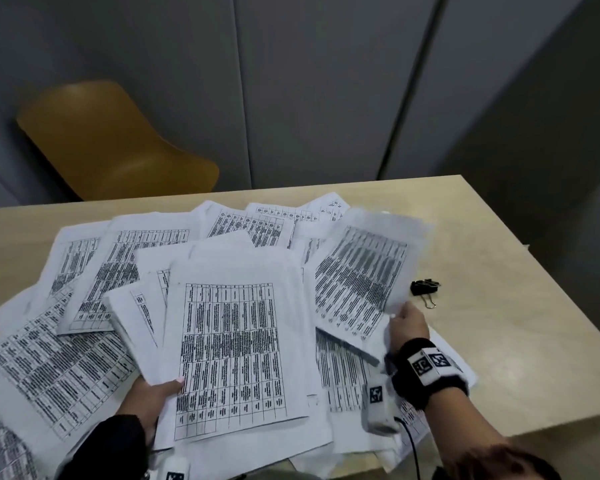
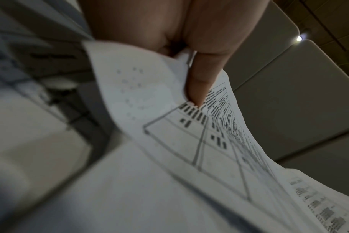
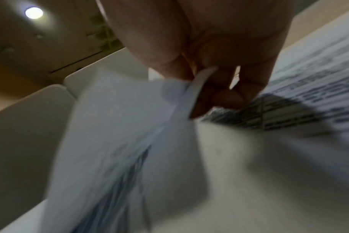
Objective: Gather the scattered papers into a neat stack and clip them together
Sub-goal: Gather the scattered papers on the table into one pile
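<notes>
A small stack of papers (image 1: 229,344) is gripped at its lower left edge by the left hand (image 1: 149,398), thumb on top. One blurred sheet (image 1: 361,278) is pinched at its corner by the right hand (image 1: 407,327), centre right. More scattered papers (image 1: 84,271) are spread across the tabletop (image 1: 499,323). A black binder clip (image 1: 425,288) lies just right of the sheet.

left sleeve (image 1: 118,441): dark, long, reaching the wrist
right wristband (image 1: 430,374): black strap, white blocks with black square markers
wrist camera (image 1: 378,407): white housing, marker tag, thin black cable
</notes>
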### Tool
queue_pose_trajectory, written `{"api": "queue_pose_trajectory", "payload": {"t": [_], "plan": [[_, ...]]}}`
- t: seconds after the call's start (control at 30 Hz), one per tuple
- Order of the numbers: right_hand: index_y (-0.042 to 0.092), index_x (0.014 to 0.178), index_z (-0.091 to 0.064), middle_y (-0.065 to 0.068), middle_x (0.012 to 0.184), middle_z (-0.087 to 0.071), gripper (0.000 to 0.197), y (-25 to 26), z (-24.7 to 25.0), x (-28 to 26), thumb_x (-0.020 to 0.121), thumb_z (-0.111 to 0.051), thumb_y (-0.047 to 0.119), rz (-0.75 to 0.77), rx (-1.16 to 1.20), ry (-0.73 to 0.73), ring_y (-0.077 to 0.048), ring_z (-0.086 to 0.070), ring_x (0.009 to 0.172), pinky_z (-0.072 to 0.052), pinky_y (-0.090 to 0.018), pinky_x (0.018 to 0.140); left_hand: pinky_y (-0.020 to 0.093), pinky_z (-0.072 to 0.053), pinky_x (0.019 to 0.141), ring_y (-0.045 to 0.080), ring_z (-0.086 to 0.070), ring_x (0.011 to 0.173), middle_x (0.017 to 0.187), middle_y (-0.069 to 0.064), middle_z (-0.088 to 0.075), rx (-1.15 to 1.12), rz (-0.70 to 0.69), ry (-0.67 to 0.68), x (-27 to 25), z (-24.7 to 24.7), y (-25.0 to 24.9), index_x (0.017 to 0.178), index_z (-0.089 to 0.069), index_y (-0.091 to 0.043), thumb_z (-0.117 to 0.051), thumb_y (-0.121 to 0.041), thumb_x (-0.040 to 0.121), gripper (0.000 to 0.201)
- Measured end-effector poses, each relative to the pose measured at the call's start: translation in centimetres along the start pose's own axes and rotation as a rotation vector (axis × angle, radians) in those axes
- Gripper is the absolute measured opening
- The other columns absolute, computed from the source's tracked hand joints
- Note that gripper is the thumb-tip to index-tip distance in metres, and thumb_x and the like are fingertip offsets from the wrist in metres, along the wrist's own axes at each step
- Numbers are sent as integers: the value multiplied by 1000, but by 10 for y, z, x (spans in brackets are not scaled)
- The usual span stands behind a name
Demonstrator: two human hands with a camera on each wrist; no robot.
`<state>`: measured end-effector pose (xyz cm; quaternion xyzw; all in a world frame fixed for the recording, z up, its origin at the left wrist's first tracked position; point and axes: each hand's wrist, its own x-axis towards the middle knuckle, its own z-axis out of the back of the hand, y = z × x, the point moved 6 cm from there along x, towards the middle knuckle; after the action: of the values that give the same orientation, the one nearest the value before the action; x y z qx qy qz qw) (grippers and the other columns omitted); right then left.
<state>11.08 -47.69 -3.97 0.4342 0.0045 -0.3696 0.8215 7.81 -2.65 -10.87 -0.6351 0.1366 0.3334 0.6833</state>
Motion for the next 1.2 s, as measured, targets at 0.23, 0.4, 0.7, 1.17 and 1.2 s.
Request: {"api": "queue_pose_trajectory", "payload": {"t": [0.23,0.4,0.7,1.17,1.2], "plan": [[1,109,-51,-10,89,-63,40,-12,-24,-28,78,-71,14,-179,252,343,-22,-60,71,-47,-20,48,46,-35,103,31,-54,99,108,21,-58,-40,3,21,-1,-4,-1,115,-52,11,-55,11,81,34],[-3,106,-55,-5,69,-57,31,-1,-34,-42,83,-65,16,-81,42,205,-18,-54,59,-44,-25,51,52,-33,107,37,-55,109,119,25,-59,-47,7,19,-3,-5,-1,119,-51,9,-57,10,80,39],[-7,98,-62,-27,90,-64,21,43,30,-44,87,-53,7,241,-80,-161,-34,-57,78,-39,-33,66,55,-36,104,36,-56,100,110,25,-60,-30,-5,27,-6,-7,-3,113,-53,9,-55,13,80,33],[-6,78,-60,-11,69,-53,29,130,99,-66,83,-53,21,550,417,-548,-22,-51,66,-33,-30,58,51,-37,104,38,-58,102,107,22,-63,9,-44,9,-1,-4,-4,99,-57,3,-64,6,76,25],[-5,82,-62,-10,72,-56,23,129,89,-64,85,-56,18,512,440,-506,-20,-53,69,-35,-30,60,51,-37,104,40,-58,104,109,23,-63,6,-31,3,0,-4,-3,101,-57,3,-64,6,75,27]]}}
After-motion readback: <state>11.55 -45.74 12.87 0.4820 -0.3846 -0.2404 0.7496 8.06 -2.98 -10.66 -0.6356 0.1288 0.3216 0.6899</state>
